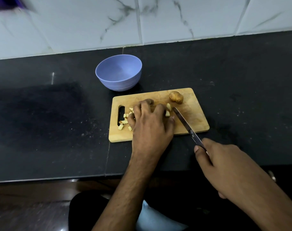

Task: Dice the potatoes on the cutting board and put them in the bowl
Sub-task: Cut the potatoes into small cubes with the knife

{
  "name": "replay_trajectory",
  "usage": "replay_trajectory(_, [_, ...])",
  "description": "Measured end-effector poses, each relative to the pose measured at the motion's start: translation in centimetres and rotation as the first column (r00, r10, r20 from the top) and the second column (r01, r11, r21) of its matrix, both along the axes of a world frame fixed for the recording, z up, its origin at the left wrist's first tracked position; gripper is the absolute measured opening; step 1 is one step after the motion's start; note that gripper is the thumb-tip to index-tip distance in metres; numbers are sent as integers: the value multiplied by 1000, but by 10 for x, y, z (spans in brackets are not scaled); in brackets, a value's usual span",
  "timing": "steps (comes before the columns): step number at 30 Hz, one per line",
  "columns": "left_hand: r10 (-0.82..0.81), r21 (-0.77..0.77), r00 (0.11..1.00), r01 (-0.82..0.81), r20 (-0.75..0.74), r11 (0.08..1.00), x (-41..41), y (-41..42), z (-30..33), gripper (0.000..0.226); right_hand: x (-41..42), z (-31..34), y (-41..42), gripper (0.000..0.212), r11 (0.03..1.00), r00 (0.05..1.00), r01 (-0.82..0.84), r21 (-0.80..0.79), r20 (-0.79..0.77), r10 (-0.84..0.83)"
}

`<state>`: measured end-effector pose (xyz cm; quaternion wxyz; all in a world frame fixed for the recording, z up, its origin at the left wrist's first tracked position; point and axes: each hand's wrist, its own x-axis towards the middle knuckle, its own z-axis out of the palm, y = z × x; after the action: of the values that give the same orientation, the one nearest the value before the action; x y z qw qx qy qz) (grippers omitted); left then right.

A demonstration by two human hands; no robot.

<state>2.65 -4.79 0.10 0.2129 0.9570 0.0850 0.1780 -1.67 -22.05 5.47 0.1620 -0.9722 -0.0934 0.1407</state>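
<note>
I see no legible writing. The counter (58,114) carries the board (191,117), with the empty bowl (119,73) just behind it. My left hand (150,124) presses splayed fingers over potato pieces (123,121). My right hand (225,167) grips the knife (185,124). A whole potato (176,97) lies at the board's far edge.

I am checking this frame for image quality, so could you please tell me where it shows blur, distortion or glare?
Head view: a purple object in the top left corner is smeared by motion blur; the wide lens bows the tile wall and the counter edge; a small glare streak sits on the dark counter; the cutting board, bowl and knife look reasonably sharp.
</note>
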Motion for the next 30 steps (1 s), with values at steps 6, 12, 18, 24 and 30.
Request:
replay_trajectory(6, [-6, -80, 1000, 8, 22, 997, -1, 4, -2, 18, -1, -1, 5, 30, 1000, 1000, -21, 4, 15, 21])
replay_trajectory(12, [5, -71, 1000, -2, 31, 997, 0, 4, -2, 20, 2, -3, 10, 28, 999, 998, -43, -6, 53, 44])
replay_trajectory(18, [16, -47, 999, -13, 47, 999, 1, 3, -4, 17, 5, -7, 12, 25, 996, 992, -73, -57, 96, 79])
replay_trajectory(24, [4, -48, 998, 0, 69, 999, 0, 4, -5, 21, 6, -5, 12, 25, 995, 992, -85, -60, 87, 90])
replay_trajectory(30, [13, -37, 996, -9, 94, 999, 1, 4, -6, 16, 5, -10, 13, 25, 997, 996, -72, -37, 40, 74])
